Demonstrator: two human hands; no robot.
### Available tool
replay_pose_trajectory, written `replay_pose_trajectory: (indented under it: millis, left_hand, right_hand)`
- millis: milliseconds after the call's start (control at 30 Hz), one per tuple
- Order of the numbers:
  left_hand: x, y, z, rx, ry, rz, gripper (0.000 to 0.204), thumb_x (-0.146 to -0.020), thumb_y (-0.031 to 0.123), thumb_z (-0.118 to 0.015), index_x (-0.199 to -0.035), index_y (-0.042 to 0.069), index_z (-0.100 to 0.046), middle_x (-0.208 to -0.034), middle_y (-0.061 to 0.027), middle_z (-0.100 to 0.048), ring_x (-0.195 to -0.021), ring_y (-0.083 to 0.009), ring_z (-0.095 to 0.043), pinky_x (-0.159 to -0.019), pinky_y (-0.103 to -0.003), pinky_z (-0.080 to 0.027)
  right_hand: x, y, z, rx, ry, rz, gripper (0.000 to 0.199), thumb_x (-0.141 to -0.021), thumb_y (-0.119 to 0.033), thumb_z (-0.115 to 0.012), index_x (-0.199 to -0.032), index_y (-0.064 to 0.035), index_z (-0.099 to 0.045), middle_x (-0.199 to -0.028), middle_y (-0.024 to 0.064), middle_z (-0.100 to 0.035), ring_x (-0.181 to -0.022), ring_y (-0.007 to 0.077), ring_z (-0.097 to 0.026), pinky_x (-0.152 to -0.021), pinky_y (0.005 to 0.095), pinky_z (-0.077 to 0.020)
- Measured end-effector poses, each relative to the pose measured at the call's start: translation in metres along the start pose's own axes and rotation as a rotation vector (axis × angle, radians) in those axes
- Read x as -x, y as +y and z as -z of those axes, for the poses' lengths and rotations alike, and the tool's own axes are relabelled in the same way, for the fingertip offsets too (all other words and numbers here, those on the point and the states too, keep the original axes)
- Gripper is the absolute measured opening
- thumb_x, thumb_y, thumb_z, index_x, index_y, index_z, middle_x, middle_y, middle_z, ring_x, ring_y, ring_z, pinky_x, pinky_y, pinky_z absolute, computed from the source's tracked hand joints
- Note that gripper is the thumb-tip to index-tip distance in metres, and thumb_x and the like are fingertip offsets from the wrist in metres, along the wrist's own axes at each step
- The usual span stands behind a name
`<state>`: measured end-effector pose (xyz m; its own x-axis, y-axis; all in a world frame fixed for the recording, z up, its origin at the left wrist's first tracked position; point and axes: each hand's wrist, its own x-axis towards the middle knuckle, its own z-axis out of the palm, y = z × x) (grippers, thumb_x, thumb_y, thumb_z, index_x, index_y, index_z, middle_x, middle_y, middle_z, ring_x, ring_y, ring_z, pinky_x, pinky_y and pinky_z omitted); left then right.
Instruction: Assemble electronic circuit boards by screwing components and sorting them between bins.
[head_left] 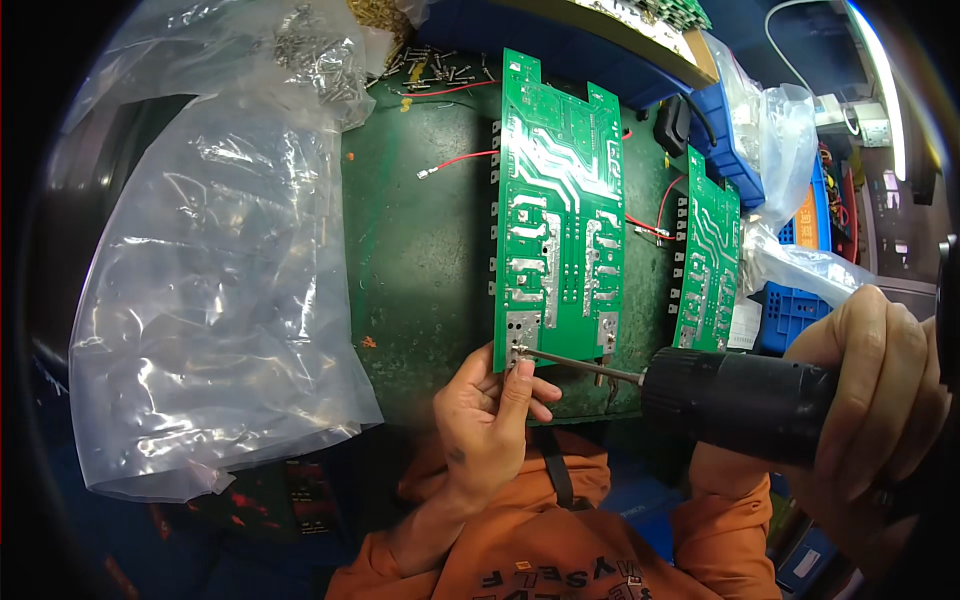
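A green circuit board (565,190) with silvery solder tracks lies lengthwise before me. My left hand (497,405) is closed at its near left corner, thumb by the edge and some fingers partly hidden under the board. My right hand (872,390) is wrapped round a black electric screwdriver (745,400), held almost level. Its long thin bit (590,364) reaches left to a small screw (521,351) in that same corner, just above my left thumb. Whether the bit sits in the screw head is too small to tell.
A second green board (708,260) lies to the right on the green work surface (420,260). Loose screws (435,68) are scattered at the back, beside a bag of screws (318,60). A large clear plastic bag (225,290) covers the left side. Blue bins (728,130) stand at the back right.
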<state>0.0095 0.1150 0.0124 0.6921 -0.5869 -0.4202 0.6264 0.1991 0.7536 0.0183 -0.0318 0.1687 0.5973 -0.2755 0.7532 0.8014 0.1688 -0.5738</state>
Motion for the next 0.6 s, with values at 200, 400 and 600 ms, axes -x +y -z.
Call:
replay_pose_trajectory:
  millis: [200, 400, 600]
  left_hand:
    - [0.0, -0.002, 0.002, -0.018, -0.036, -0.015, 0.026, -0.089, 0.009, -0.05, -0.108, -0.009, -0.049, -0.084, -0.0103, -0.061, -0.066, -0.0118, -0.061, -0.051, -0.02, -0.049]
    - [0.0, -0.003, 0.003, -0.022, -0.02, -0.02, 0.026, -0.089, 0.008, -0.049, -0.109, -0.009, -0.049, -0.084, -0.0105, -0.061, -0.066, -0.0122, -0.061, -0.051, -0.02, -0.049]
    - [-0.001, -0.004, 0.001, -0.027, -0.019, -0.023, 0.027, -0.089, 0.007, -0.049, -0.11, -0.01, -0.049, -0.085, -0.0112, -0.061, -0.067, -0.013, -0.061, -0.051, -0.021, -0.049]
  right_hand:
    - [0.001, 0.0, 0.0, 0.038, -0.041, -0.055, 0.048, -0.065, -0.015, -0.076, -0.093, -0.0022, -0.039, -0.064, 0.003, -0.051, -0.047, 0.011, -0.052, -0.04, 0.0208, -0.0491]
    - [0.008, -0.002, 0.002, 0.063, -0.064, -0.107, 0.05, -0.064, -0.015, -0.077, -0.093, -0.0024, -0.039, -0.064, 0.0032, -0.051, -0.046, 0.011, -0.053, -0.04, 0.0207, -0.0492]
    - [0.012, -0.003, 0.008, 0.096, -0.077, -0.158, 0.051, -0.063, -0.015, -0.078, -0.093, -0.0026, -0.038, -0.064, 0.0034, -0.052, -0.046, 0.011, -0.053, -0.04, 0.0206, -0.0492]
